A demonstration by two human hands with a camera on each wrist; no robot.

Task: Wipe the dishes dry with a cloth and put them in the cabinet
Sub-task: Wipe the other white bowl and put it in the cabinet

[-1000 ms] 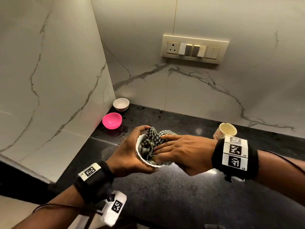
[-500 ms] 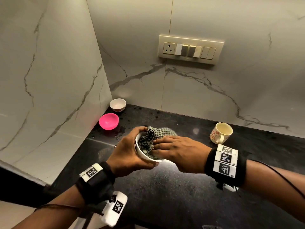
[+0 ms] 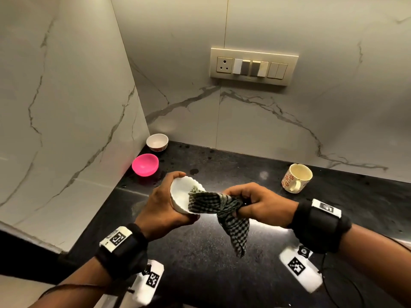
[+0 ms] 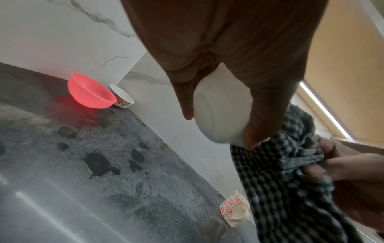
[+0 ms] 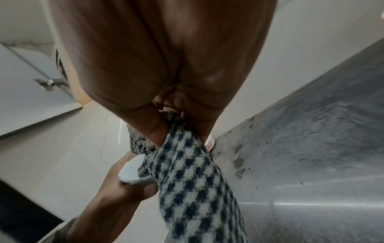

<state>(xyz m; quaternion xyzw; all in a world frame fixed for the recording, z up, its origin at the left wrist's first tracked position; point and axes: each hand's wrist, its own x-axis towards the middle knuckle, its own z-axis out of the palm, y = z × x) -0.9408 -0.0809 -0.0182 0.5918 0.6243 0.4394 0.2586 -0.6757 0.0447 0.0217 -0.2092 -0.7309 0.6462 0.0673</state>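
My left hand point(image 3: 165, 204) grips a small white bowl point(image 3: 181, 196) above the black counter, tilted with its mouth toward the right. In the left wrist view the bowl point(image 4: 218, 115) sits between thumb and fingers of that hand point(image 4: 228, 65). My right hand point(image 3: 255, 203) holds a bunched black-and-white checked cloth point(image 3: 213, 204); one end still lies in the bowl's mouth and the other hangs down toward the counter. The right wrist view shows the cloth point(image 5: 187, 189) trailing from my right hand point(image 5: 176, 118) past the bowl point(image 5: 133, 172).
A pink bowl point(image 3: 145, 164) and a small white patterned bowl point(image 3: 157, 142) stand in the back left corner. A flowered mug point(image 3: 297, 177) stands at the back right. The black counter point(image 3: 200, 274) has water spots. A switch panel point(image 3: 253, 66) is on the marble wall.
My right hand has drawn back to the right, pulling most of the cloth out of the bowl. The bowl's white inside now shows. My left hand keeps its hold.
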